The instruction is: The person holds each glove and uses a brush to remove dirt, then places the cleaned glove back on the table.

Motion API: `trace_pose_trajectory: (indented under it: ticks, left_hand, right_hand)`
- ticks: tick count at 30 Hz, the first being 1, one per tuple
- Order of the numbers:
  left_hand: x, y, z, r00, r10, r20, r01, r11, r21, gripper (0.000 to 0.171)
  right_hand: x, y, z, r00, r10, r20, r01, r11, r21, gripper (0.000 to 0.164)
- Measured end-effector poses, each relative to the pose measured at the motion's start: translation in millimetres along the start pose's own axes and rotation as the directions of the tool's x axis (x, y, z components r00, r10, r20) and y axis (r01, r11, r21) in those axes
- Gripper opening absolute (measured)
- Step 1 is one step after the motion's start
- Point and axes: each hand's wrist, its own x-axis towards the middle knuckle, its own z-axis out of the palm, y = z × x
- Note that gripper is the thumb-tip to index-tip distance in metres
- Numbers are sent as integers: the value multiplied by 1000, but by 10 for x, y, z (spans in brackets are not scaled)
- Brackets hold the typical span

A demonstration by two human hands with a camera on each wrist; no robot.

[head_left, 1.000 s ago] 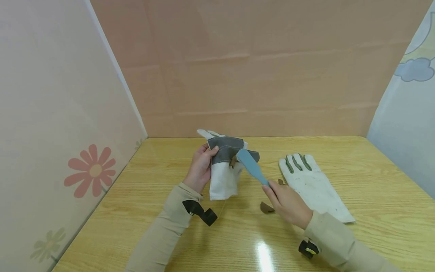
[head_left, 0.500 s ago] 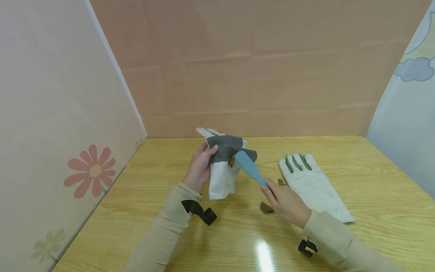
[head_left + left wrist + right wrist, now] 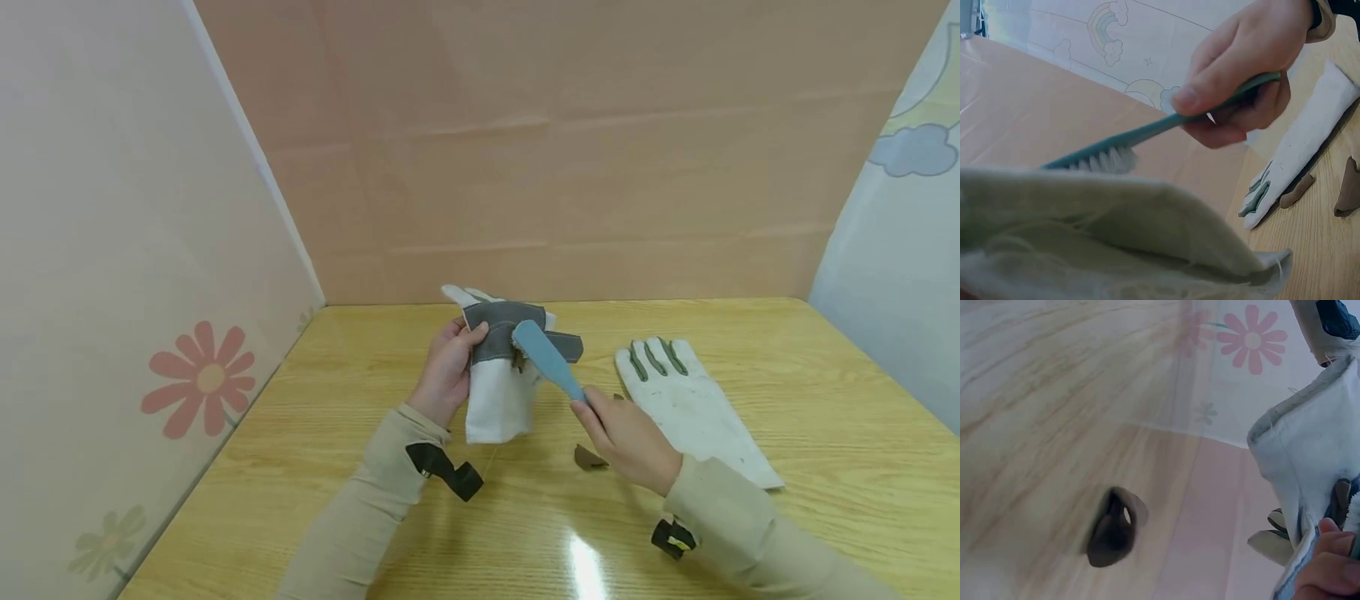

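Note:
My left hand (image 3: 447, 367) grips a white work glove (image 3: 497, 404) with a grey patch across it, its thumb over the patch, holding it above the table. The fingers of my right hand (image 3: 630, 442) are wrapped round the handle of a blue brush (image 3: 546, 357). White bristles (image 3: 1109, 161) face the glove, and the brush head overlaps the grey patch in the head view. In the left wrist view the glove's open cuff fills the foreground and hides the bristle tips. A small brown piece (image 3: 519, 362) shows on the glove beside the brush head.
A second white glove (image 3: 690, 417) with green strips between its fingers lies flat on the wooden table (image 3: 315, 400) to the right. Curled brown pieces lie near it, one (image 3: 588, 457) below my right hand and another (image 3: 1297, 191) against its finger end.
The brush head has shifted slightly up across the grey patch, and the held glove has moved a little to the right. Both hands keep their hold.

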Motion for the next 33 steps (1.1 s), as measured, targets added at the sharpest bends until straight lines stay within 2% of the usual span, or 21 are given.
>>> trace_pose_trajectory:
  ticks: [10,15,20,25,33]
  left_hand:
    - [29,27,-66,1000,-12,-18,12,1000,-3,41]
    - [28,27,-79,1000,-20,-17,20,1000,-7,41]
    - [14,4,-46,1000,-21,-20,22,1000,10,39]
    - [-5,-18,-28,1000,-27,-14,27,1000,10,38]
    - [19,-4,-61,1000,-2,-14,2,1000,11,41]
  right_hand:
    - [-68,95,73,997,49,56,-48,999,-24,23]
    - [-87,82,38,1000,16,15,-15,999,-45,23]
    - [-20,14,9,999,-27,-31,27,1000,-1,23]
    - [15,5,43,1000,8,15,-9,999,31,23]
    - [-89,90,97,995,67,70,-67,998,1,25]
